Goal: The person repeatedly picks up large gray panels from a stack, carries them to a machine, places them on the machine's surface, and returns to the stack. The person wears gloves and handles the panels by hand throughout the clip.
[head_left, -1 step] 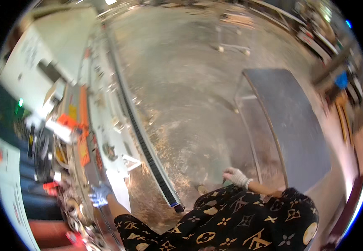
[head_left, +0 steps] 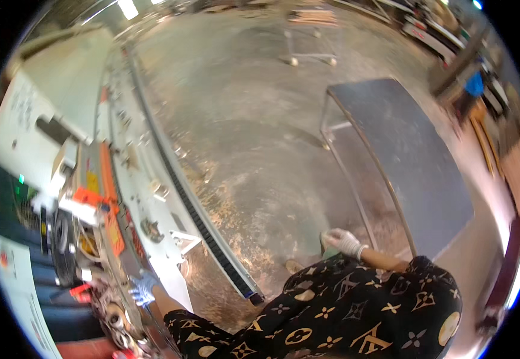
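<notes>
My left hand [head_left: 144,288], in a blue-and-white work glove, reaches to the near end of a long woodworking machine [head_left: 129,143]. Its fingers are stretched out and apart at the machine's edge; whether they press on it I cannot tell. My right hand [head_left: 345,242], in a pale glove, hangs low in front of my body with its fingers curled together. A small grey-green shape shows by its fingertips, too blurred to tell whether it is held. To its right stands a table with a dark grey top [head_left: 406,161] on a metal frame, apart from the hand.
A rail with a black ribbed strip [head_left: 179,179] runs along the machine's right side. Sawdust lies on the concrete floor [head_left: 242,137]. A wheeled cart [head_left: 312,57] carries stacked boards at the back. Hoses and tools [head_left: 113,314] crowd the lower left. A blue item [head_left: 474,85] is far right.
The view has shifted, so the table and cart sit farther left and higher. My left hand stays by the machine's edge; my right hand stays low, its fingers still curled.
</notes>
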